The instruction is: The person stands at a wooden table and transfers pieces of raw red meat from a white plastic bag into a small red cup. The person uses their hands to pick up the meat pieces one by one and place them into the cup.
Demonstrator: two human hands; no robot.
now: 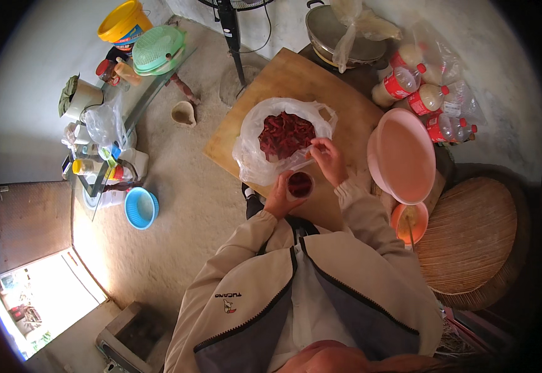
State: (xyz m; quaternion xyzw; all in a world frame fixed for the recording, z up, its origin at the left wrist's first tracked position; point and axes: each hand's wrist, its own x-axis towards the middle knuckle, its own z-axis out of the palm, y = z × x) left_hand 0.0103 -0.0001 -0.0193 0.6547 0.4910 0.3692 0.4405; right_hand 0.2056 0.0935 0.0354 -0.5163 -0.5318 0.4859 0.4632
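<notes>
A white plastic bag [247,156] lies spread open on the wooden tabletop [345,109], with a heap of dried red chilies [286,135] in it. My left hand [278,198] grips a small clear cup [300,185] by its side, close to my body at the table's near edge. Dark red contents show inside the cup. At the bag's right rim is my right hand [330,163], thumb and forefinger close together and bent towards the chilies. Whether those fingertips hold a chili or the bag's edge is too small to tell.
Right of the table stand a pink basin [404,156], an orange bowl [409,223] and a round woven lid [469,235]. Several plastic bottles [425,99] and a lidded pan [345,39] crowd the back right. A fan stand [234,42] rises behind; a blue basket [141,208] sits left.
</notes>
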